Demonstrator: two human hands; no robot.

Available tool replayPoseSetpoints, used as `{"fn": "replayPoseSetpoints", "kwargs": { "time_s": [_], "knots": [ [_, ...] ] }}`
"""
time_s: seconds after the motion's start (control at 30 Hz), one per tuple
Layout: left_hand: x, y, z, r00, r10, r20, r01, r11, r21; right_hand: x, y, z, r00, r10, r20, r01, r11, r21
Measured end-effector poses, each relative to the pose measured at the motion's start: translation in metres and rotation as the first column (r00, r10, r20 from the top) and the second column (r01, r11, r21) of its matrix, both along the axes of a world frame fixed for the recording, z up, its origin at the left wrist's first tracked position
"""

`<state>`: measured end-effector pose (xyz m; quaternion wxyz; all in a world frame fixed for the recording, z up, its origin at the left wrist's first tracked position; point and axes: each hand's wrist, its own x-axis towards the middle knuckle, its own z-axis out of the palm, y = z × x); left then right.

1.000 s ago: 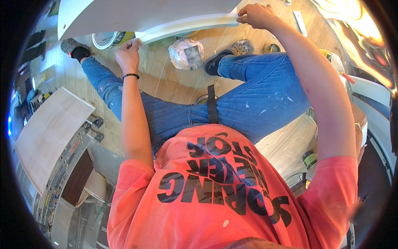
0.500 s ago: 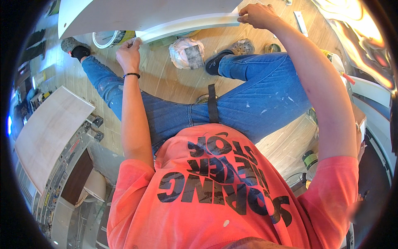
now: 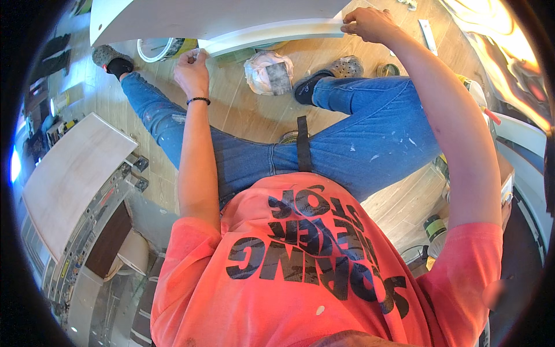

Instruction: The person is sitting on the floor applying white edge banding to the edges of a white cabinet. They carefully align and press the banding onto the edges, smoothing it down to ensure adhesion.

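A large white curved panel [image 3: 191, 20] reaches across the top of the view, with a paler strip-like edge [image 3: 272, 39] along its near side. At the left end of that edge, my left hand [image 3: 192, 73] has thumb and fingers pinched together around a small whitish bit too slight to name. A dark beaded bracelet [image 3: 198, 100] circles that wrist. My right hand [image 3: 370, 25] is at the opposite end of the edge, palm down. Its fingers are closed against the panel's corner; what lies between them is hidden.
Under the panel stand a paint bucket [image 3: 157, 50] and a crumpled white bag with a grey sanding pad [image 3: 279, 78]. My shoes [image 3: 345, 67] flank the bag. A white scraper-like piece [image 3: 428, 36] and an open tin [image 3: 387, 69] lie at right. Another curved panel [image 3: 78, 179] rests at left.
The whole view has shifted a little, so the panel and floor things appear farther right. Both hands keep their places at the panel's edge, the left wrist slightly lower.
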<state>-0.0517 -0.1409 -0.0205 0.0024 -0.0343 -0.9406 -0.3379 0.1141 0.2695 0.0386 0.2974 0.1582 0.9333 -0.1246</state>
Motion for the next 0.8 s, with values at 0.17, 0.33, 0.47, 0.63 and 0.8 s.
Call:
{"fn": "replayPoseSetpoints", "kwargs": {
  "time_s": [0.17, 0.33, 0.47, 0.63, 0.8],
  "knots": [
    [0.026, 0.024, 0.022, 0.984, 0.063, -0.168, -0.081, 0.992, -0.097, 0.001, 0.003, -0.002, 0.999, 0.034, -0.025, -0.033, 0.999, 0.015],
    [0.078, 0.059, 0.026, 0.809, -0.424, -0.407, 0.299, 0.893, -0.335, -0.001, 0.000, 0.005, 1.000, 0.008, 0.021, -0.008, 1.000, -0.018],
    [0.127, 0.126, 0.031, 0.572, -0.785, -0.239, 0.737, 0.619, -0.271, -0.001, 0.000, 0.005, 1.000, -0.020, 0.011, 0.021, 1.000, -0.023],
    [0.128, 0.117, 0.011, 0.653, -0.749, -0.110, 0.664, 0.636, -0.393, -0.003, -0.001, 0.007, 0.999, -0.024, 0.035, 0.025, 0.999, -0.028],
    [0.089, 0.047, 0.013, 0.777, -0.626, -0.069, 0.500, 0.679, -0.538, -0.004, -0.003, 0.014, 0.998, -0.026, 0.059, 0.029, 0.999, -0.043]
  ]
}}
